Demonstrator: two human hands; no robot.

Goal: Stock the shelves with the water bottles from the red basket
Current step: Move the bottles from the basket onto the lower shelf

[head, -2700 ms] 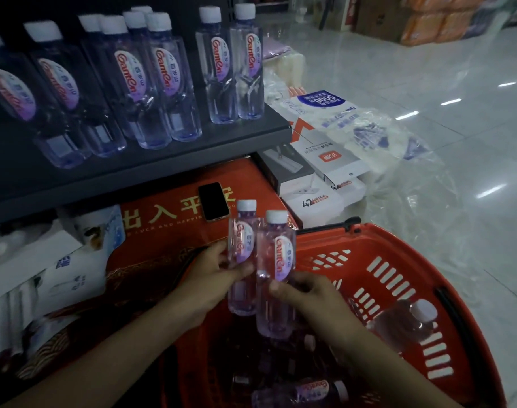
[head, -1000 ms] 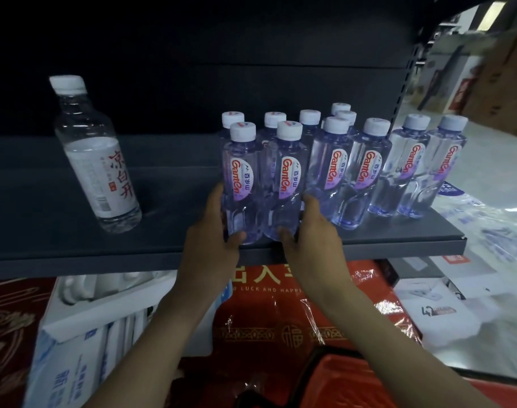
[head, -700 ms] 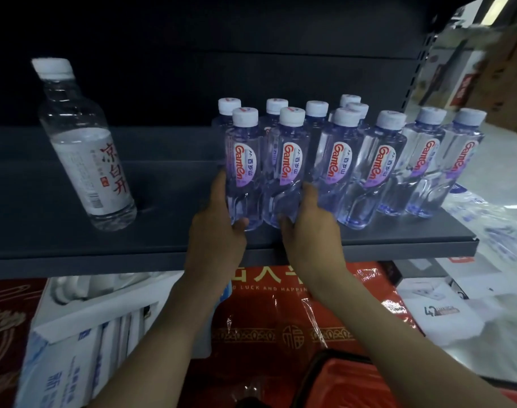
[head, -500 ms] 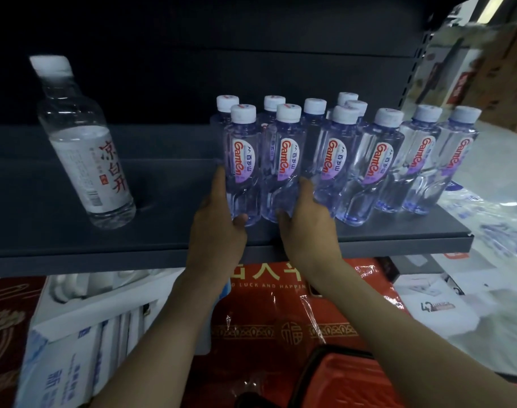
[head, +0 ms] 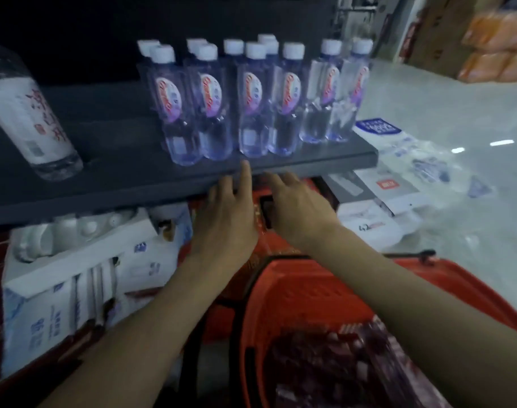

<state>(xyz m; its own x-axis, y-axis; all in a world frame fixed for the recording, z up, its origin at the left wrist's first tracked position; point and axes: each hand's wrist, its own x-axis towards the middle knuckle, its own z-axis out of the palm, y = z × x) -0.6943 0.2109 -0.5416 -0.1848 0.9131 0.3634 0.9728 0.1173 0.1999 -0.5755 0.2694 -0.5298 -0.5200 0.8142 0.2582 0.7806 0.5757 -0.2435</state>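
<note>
While the person's two hands float just below the front edge of the dark shelf (head: 118, 175), neither one holds a thing. The left hand (head: 224, 222) is near the middle of the picture, its grip apart, with the fingers straight and pointing up to 12 o'clock. One fingertip lies across the shelf edge, but I cannot tell if it touches. The right hand (head: 300, 207) is just beside it at 3 o'clock, and its grip is apart too, with loose fingers pointing to 11 o'clock. The water bottles (head: 251, 98) stand upright on the shelf at 12 o'clock, packed close in rows, with white caps and pink and purple labels. The front row stands near the shelf edge, just above the hands. Well apart from them, at 9 o'clock on the same shelf, stands a big bottle (head: 30, 122) with a white label and red signs. The red basket (head: 310, 290) sits low at 5 o'clock, under the right arm, and a heap of bottles (head: 339, 366) lies inside it, too blurry to count. White boxes (head: 74, 260) are stacked under the shelf at 8 o'clock. The pale floor (head: 442, 107) shines at 2 o'clock, with clear plastic wrap (head: 422, 166) lying on it beside the shelf end, and orange packs (head: 498, 45) are piled far off at 1 o'clock.
</note>
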